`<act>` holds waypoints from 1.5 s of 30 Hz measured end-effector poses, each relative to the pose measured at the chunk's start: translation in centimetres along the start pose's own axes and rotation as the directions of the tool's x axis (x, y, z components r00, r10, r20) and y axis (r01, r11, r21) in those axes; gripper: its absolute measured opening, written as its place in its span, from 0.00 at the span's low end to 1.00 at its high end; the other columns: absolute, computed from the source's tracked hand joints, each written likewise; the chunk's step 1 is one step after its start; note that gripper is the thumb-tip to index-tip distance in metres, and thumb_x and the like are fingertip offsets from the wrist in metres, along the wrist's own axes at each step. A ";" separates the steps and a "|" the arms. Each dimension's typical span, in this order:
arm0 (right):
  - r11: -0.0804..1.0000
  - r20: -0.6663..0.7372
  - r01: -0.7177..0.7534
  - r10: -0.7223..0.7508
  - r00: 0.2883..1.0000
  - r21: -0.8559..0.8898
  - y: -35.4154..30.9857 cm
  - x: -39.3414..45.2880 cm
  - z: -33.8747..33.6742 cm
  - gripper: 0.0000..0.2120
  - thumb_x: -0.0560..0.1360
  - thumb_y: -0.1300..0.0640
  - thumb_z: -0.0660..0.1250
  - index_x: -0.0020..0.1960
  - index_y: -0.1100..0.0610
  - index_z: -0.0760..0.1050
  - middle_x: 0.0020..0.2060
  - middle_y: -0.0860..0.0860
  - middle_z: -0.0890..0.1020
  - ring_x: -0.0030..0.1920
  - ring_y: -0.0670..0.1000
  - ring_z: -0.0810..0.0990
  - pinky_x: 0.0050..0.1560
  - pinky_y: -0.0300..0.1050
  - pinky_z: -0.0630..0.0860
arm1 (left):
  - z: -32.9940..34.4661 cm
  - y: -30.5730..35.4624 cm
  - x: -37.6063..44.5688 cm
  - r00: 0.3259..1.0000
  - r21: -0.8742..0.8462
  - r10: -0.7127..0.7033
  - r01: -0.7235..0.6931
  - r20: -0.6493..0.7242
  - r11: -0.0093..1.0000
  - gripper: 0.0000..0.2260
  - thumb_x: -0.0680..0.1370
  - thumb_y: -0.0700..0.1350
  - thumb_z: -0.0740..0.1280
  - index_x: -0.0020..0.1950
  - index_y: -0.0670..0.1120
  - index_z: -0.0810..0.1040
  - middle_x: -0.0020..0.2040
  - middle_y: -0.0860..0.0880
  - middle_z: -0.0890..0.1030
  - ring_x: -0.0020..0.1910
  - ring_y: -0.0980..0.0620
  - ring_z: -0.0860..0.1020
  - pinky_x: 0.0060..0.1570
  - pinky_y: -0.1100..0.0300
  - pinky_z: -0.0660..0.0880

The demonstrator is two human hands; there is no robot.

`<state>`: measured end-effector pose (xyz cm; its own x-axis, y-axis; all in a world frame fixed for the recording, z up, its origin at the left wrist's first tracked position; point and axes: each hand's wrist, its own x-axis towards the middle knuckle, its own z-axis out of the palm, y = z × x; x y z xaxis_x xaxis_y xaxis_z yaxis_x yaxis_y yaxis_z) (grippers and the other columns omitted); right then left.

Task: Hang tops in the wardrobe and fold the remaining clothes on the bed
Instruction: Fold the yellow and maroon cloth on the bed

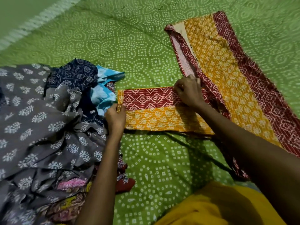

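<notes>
The left arm enters from the lower centre of the view and extends forward over the green bed sheet [146, 65]. The left hand [115, 116] sits at the cuff end of the sleeve [155, 109] of the yellow-and-maroon top [227, 75]. Its thumb and fingers are curled and pinch the yellow cuff edge, thumb on top of the fabric.

The right arm enters from the lower right and crosses diagonally above the lower part of the top. The right hand [189, 92] rests, back upward, at the point where the sleeve meets the body of the garment. Its fingers are bent downward against the maroon fabric; whether they grip a fold or only press on it cannot be determined, since the fingertips are hidden under the hand.

The top lies flat on the sheet, its body running from upper centre-right to the right edge. The sleeve extends leftward from the body, stretched flat between both hands, maroon band uppermost and yellow band nearest the person.

A pile of unfolded clothes [40, 127] occupies the left side, just beside the left hand: a grey leaf-print garment, a dark navy printed piece and a light blue piece.
</notes>
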<state>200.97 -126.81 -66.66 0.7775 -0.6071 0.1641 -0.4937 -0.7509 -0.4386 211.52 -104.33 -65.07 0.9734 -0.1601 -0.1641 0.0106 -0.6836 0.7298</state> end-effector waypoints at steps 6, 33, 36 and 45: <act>0.986 0.018 -0.138 0.140 0.990 -0.093 0.5 -1.6 1.4 0.23 0.79 0.48 0.58 0.72 0.57 0.63 0.73 0.57 0.61 0.74 0.55 0.56 0.73 0.54 0.44 | 0.9 0.3 0.4 0.998 0.335 0.067 -0.067 0.012 0.940 0.22 0.77 0.48 0.66 0.68 0.42 0.65 0.66 0.40 0.68 0.63 0.42 0.69 0.54 0.52 0.71; 0.917 0.539 -0.190 -0.032 0.842 0.352 0.9 -12.2 -2.8 0.31 0.79 0.51 0.59 0.76 0.60 0.51 0.75 0.55 0.57 0.75 0.54 0.54 0.74 0.48 0.52 | 9.8 4.1 -8.5 0.685 0.136 0.575 -0.688 0.447 0.713 0.16 0.80 0.44 0.60 0.67 0.41 0.72 0.70 0.43 0.69 0.70 0.45 0.65 0.70 0.53 0.60; 0.632 0.304 -0.366 0.211 0.929 0.683 3.9 -13.3 -7.2 0.17 0.75 0.67 0.64 0.64 0.60 0.73 0.57 0.53 0.78 0.56 0.51 0.77 0.48 0.31 0.75 | 11.8 6.1 -11.2 0.628 -0.016 0.593 -0.679 0.505 0.734 0.12 0.79 0.42 0.61 0.60 0.41 0.76 0.58 0.43 0.77 0.59 0.45 0.73 0.58 0.56 0.68; 0.910 0.566 -0.362 0.193 0.801 0.202 16.5 -21.3 -13.5 0.14 0.71 0.64 0.72 0.54 0.54 0.76 0.47 0.49 0.76 0.51 0.52 0.76 0.47 0.38 0.72 | 15.6 9.6 -17.6 0.638 -0.069 0.435 -0.514 0.635 0.855 0.27 0.77 0.53 0.66 0.73 0.47 0.63 0.50 0.47 0.77 0.44 0.52 0.76 0.40 0.59 0.74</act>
<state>171.00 -129.74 -65.48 0.7481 -0.4844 -0.4535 -0.6523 -0.4112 -0.6368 190.95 -119.18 -65.49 0.4802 -0.8520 -0.2084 -0.4759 -0.4527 0.7541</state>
